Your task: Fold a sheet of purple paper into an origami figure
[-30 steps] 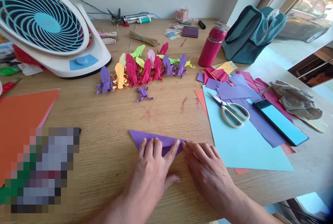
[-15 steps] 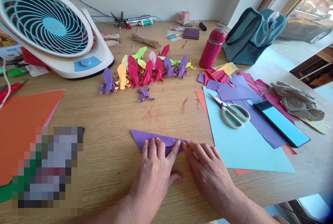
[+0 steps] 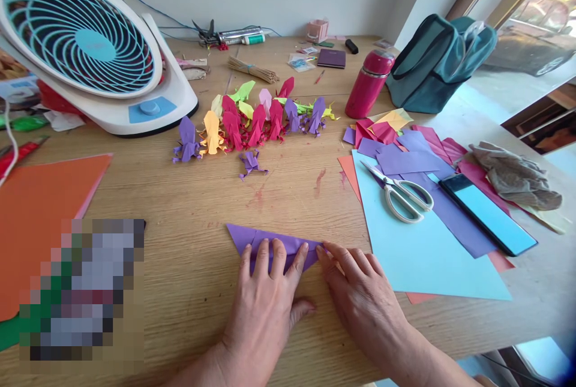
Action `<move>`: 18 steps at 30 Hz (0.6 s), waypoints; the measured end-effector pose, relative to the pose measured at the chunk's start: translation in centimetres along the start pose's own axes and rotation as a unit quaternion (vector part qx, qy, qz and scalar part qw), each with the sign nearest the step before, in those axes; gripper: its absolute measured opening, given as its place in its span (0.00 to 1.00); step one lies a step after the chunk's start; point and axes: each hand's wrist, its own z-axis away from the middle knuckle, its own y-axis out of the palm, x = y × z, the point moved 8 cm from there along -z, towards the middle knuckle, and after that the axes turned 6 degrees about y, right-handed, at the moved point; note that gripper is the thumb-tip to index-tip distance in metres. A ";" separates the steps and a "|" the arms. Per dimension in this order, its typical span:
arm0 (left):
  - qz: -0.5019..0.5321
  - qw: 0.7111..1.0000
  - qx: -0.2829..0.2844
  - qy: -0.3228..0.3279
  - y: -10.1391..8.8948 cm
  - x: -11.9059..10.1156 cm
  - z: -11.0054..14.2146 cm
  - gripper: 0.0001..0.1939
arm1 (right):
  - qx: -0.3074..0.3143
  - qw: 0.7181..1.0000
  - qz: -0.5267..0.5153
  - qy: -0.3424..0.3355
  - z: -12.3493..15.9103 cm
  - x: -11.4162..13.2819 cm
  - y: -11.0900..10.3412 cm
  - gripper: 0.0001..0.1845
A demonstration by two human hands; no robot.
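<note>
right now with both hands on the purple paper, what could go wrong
The crease may drift off line: the left hand presses the middle of the purple paper while the right hand pinches only its right corner.

The fan is tilted over the table; if it were blowing, it might scatter the light paper figures beside it.

The scissors lie part open near the right hand, so a careless reach that way could nick a finger.

Nothing can be read: beyond the fingers (image 3: 262, 257), the dark purple booklet (image 3: 332, 59) and, farther left, the fan's hub (image 3: 95, 45) bear only faint, illegible marks.
</note>
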 end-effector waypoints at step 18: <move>0.024 0.997 -0.046 0.063 0.7 -0.7 0.0 0.44 | -0.012 1.000 -0.011 -0.016 0.2 0.0 0.2 0.21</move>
